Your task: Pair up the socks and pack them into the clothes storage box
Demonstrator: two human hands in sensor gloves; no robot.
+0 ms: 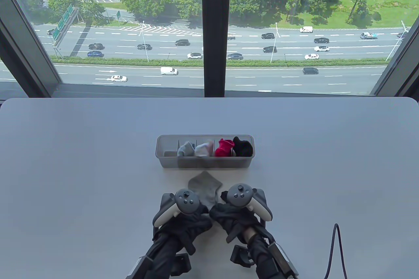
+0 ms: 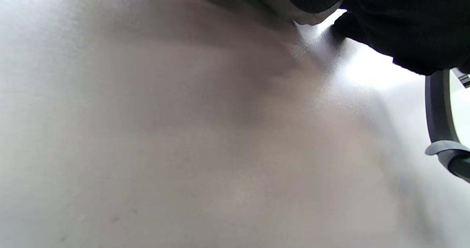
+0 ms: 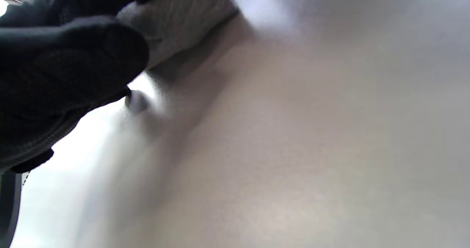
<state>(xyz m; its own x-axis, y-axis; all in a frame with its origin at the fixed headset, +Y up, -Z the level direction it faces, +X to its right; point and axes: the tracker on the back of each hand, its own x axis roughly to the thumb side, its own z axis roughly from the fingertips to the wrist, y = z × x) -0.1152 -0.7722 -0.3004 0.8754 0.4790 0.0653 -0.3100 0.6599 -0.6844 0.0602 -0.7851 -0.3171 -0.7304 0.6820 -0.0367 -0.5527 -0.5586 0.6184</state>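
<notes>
A clear storage box [image 1: 163, 161] with divided compartments stands mid-table. From its left end: one empty cell, then a blue-grey sock bundle [image 1: 185, 148], a white one [image 1: 203, 149], a red one [image 1: 224, 148] and a black one [image 1: 243, 148]. A grey sock [image 1: 205, 186] lies flat just in front of the box. My left hand [image 1: 199, 217] and right hand [image 1: 219, 213] meet at its near end. In the right wrist view gloved fingers [image 3: 73, 57] curl against the grey sock [image 3: 180, 20]. The left wrist view shows the grey sock [image 2: 279, 2] under a black glove [image 2: 396, 24]. The trackers hide the fingertips from above.
The grey table [image 1: 81, 177] stretches wide to either side of the box. A dark cable [image 1: 335, 249] rises over the near edge at the right. Behind the table's far edge is a large window.
</notes>
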